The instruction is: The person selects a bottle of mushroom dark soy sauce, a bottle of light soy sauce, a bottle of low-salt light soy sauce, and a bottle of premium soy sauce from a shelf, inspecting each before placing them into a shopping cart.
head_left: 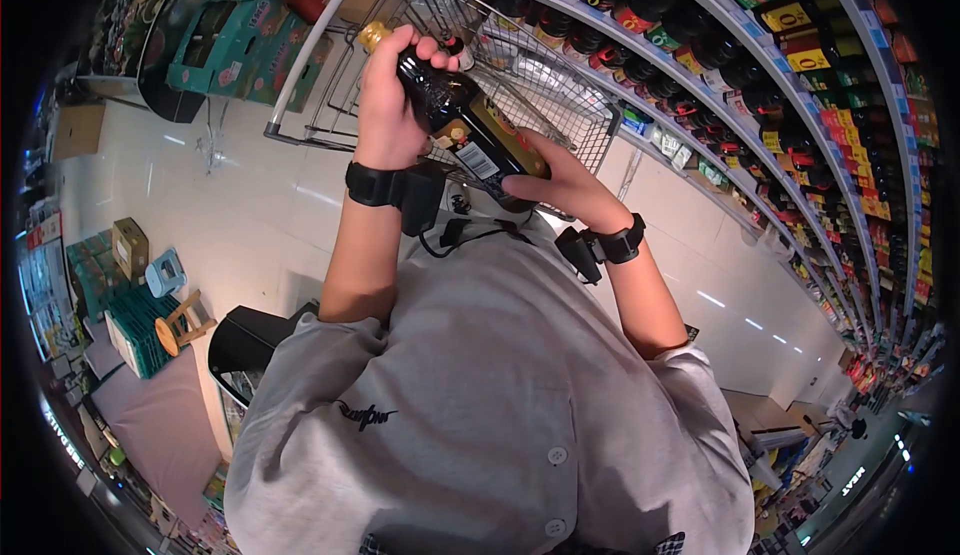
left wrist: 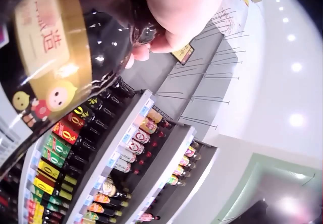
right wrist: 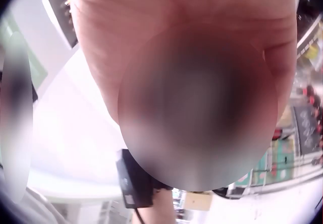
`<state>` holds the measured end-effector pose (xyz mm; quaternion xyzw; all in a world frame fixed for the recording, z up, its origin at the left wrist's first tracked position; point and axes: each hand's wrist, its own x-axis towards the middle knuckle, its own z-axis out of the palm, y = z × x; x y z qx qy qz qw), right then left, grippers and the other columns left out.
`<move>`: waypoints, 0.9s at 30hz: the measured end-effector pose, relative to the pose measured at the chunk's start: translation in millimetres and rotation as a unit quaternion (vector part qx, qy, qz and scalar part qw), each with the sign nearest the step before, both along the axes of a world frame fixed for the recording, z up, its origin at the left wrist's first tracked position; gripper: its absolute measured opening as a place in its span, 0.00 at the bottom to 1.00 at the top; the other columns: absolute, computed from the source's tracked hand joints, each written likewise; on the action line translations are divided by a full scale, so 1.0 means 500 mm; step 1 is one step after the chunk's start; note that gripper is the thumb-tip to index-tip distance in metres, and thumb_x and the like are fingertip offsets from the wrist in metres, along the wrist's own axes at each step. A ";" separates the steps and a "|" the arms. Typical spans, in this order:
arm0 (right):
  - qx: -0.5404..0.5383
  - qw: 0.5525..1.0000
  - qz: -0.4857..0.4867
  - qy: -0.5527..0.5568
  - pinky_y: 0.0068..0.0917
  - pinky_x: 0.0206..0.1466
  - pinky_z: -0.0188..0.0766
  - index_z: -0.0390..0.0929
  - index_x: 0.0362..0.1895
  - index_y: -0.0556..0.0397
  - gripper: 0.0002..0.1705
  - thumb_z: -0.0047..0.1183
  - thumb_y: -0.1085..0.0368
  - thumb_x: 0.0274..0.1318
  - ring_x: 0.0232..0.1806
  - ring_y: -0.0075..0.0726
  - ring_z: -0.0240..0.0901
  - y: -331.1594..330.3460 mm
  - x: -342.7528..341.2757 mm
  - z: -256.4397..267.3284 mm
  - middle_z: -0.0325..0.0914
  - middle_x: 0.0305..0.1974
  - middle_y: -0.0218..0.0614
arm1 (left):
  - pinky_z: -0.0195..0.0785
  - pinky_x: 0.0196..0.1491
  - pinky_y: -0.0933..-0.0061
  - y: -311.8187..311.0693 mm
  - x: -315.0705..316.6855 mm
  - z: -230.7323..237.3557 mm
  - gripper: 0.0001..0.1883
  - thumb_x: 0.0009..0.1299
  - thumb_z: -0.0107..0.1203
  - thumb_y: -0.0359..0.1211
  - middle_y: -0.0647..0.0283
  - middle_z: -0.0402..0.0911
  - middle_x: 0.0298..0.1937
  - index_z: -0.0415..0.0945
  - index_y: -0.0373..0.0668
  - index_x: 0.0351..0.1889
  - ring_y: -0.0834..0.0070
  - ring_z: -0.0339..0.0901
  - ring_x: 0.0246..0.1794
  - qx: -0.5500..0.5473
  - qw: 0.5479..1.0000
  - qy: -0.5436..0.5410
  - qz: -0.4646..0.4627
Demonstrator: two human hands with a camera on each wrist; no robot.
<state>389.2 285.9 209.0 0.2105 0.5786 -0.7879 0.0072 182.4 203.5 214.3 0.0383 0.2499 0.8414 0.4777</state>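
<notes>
A dark sauce bottle (head_left: 463, 113) with a gold cap and a gold-and-black label lies tilted across both hands, above the person's shirt front. The left hand (head_left: 392, 105) grips it round the neck, just below the cap. At the lower end, the right hand (head_left: 565, 183) holds the base between thumb and fingers. The barcode side of the label faces up. In the left wrist view, the bottle's label (left wrist: 50, 47) shows cartoon figures. A blurred round patch covers much of the right hand (right wrist: 181, 12) in the right wrist view.
A wire shopping cart (head_left: 560, 105) stands just beyond the hands, with another dark bottle (head_left: 458, 52) in it. Shelves (head_left: 690, 55) of bottles run along the right. Teal cartons (head_left: 235, 40) sit at the far left. A wooden stool (head_left: 185, 325) and crates stand lower left.
</notes>
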 end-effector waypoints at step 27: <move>-0.196 0.974 0.045 0.105 0.27 0.56 0.64 0.57 0.67 0.53 0.36 0.56 0.58 0.58 0.57 0.26 0.62 0.180 0.043 -0.173 0.66 0.58 0.33 | 0.66 0.60 0.58 0.036 0.092 0.080 0.16 0.73 0.50 0.37 0.45 0.75 0.56 0.72 0.36 0.53 0.57 0.74 0.57 -0.228 0.909 0.344 0.055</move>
